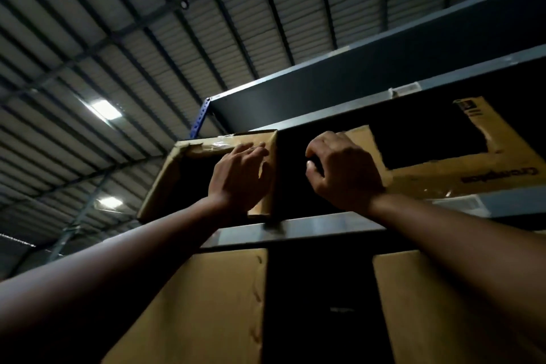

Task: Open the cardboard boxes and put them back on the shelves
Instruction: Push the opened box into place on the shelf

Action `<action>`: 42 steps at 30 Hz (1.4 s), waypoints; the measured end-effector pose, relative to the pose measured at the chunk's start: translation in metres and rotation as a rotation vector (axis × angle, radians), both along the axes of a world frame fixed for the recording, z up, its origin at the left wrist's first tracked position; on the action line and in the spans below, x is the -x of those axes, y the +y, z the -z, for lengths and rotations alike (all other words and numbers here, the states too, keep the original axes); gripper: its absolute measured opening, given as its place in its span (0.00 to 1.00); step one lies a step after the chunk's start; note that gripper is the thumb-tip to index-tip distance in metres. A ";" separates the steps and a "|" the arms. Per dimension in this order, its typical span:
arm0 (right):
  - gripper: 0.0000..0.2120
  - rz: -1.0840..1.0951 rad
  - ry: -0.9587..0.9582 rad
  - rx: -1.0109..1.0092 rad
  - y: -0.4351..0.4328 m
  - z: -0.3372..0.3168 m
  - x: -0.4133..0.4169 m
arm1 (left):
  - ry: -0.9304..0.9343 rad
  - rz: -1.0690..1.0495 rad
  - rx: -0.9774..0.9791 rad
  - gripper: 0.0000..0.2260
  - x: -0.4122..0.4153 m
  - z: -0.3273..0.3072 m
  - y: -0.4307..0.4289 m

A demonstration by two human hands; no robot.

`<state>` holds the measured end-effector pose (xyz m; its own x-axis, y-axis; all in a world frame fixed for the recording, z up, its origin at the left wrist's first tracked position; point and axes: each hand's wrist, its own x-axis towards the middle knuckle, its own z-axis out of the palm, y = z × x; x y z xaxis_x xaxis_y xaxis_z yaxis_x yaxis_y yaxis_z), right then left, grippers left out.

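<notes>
Cardboard box (165,183): sits on the high shelf, above the shelf beam (325,224), at the left end of the rack, with its near side open and dark inside.
Taped flap (218,145): runs along the top edge of the box, its tape torn and wrinkled.
Left hand (239,180): raised overhead, fingers fairly straight and laid flat against the box's flap near the taped edge.
Right hand (342,174): raised beside it, fingers curled in front of the dark opening. I cannot tell whether they hold anything.
Printed cardboard panel (443,177): just right of the right hand, with upside-down lettering. I cannot tell whether it belongs to the same box.
Lower boxes (212,304): two, under the beam, with a dark gap between them.
Upper shelf (369,80): dark and overhead.
Blue upright (200,118): behind the box.
Ceiling lights (105,109): two, lit in the corrugated roof (266,9).
</notes>
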<state>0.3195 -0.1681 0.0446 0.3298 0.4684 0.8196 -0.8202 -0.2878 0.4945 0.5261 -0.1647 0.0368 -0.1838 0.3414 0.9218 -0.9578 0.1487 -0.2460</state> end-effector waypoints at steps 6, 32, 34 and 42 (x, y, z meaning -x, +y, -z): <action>0.09 0.038 -0.106 -0.138 -0.016 0.005 -0.091 | 0.062 -0.036 -0.099 0.16 -0.106 -0.006 0.001; 0.07 0.159 -0.785 -0.693 0.028 -0.019 -0.183 | 0.536 0.787 -0.567 0.06 -0.255 -0.008 -0.048; 0.04 0.182 -0.784 -0.670 0.039 -0.014 -0.191 | 0.518 0.808 -0.570 0.05 -0.260 -0.003 -0.042; 0.04 0.292 -0.865 -0.578 0.076 0.000 -0.234 | 0.554 0.838 -0.581 0.09 -0.281 0.006 -0.013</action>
<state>0.5535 -0.0916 0.0446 -0.4310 -0.0668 0.8999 -0.9007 -0.0280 -0.4335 0.8074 -0.1779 0.0306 0.3774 -0.3363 0.8628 -0.4607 0.7401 0.4900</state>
